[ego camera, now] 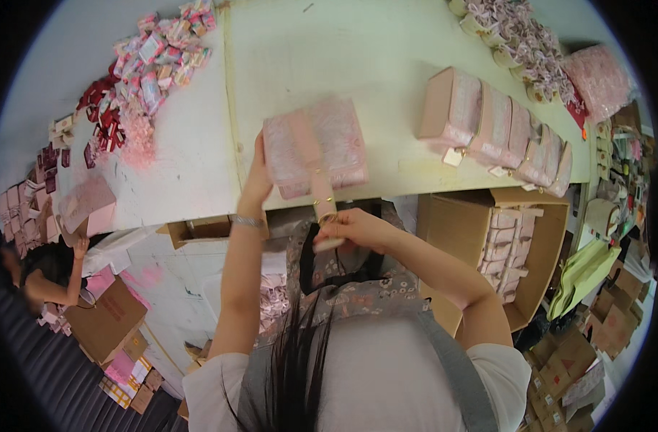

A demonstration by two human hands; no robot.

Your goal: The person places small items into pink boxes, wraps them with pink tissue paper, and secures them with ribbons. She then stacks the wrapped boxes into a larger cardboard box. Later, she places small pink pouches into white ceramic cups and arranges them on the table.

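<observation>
A pink patterned box is tilted above the near edge of the pale worktable. My left hand grips its left side. Across the box's middle runs a plain pink strap with small gold-coloured metal fittings. The strap hangs toward me, and my right hand pinches its lower end by a gold-coloured ring. A pale piece, perhaps a tag, shows under the right fingers. The box is slightly blurred, and its underside is hidden.
Similar pink boxes with white tags stand in a row at right. Below them, an open carton holds more pink items. Small wrapped packets are heaped at upper left. A co-worker's arm is at far left beside a carton.
</observation>
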